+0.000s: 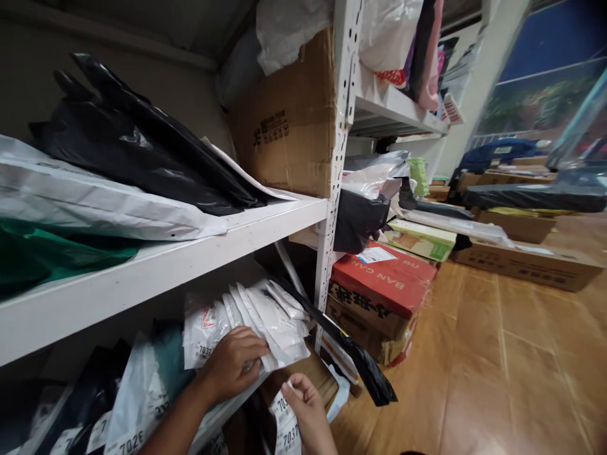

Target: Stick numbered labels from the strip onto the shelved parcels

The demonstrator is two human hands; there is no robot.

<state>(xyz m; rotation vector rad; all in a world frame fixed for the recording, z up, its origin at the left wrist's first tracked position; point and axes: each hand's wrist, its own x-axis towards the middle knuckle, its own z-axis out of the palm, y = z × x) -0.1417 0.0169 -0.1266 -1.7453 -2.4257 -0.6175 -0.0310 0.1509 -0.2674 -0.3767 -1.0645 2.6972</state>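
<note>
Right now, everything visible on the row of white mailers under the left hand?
The white mailers are thin plastic-looking pouches, standing on edge and leaning, fanned like files on the lower shelf. Labels with printed numbers show on the nearest ones; one reads 7032. The left hand rests against their front faces. A black bag leans beside them on the right.

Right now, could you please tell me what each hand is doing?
Left hand: fingers curled, pressing on the row of white parcels.
Right hand: pinching a labelled white parcel.
</note>
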